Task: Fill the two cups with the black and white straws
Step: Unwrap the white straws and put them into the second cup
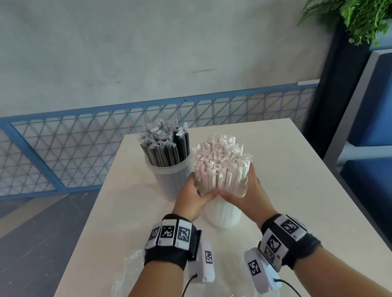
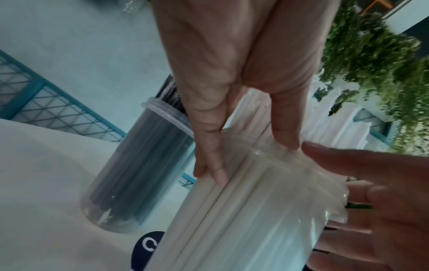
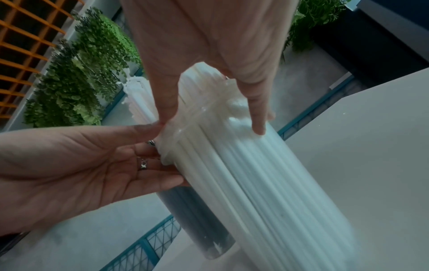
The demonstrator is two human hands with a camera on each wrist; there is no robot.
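White straws (image 1: 220, 167) stand in the near cup (image 1: 222, 214); left hand (image 1: 193, 198) and right hand (image 1: 246, 193) clasp the bundle, fingers wrapped. Black straws (image 1: 167, 150) fill the far cup (image 1: 171, 180). No legible labelling.

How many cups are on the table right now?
2. The far cup stands at the back, holding the black straws. The near cup is in front of it to the right, with the white straws in it, held between both hands.

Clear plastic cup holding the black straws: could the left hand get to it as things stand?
Probably yes. The clear plastic cup of black straws stands just beyond the left hand, nothing between, but that hand now grips the white straw bundle.
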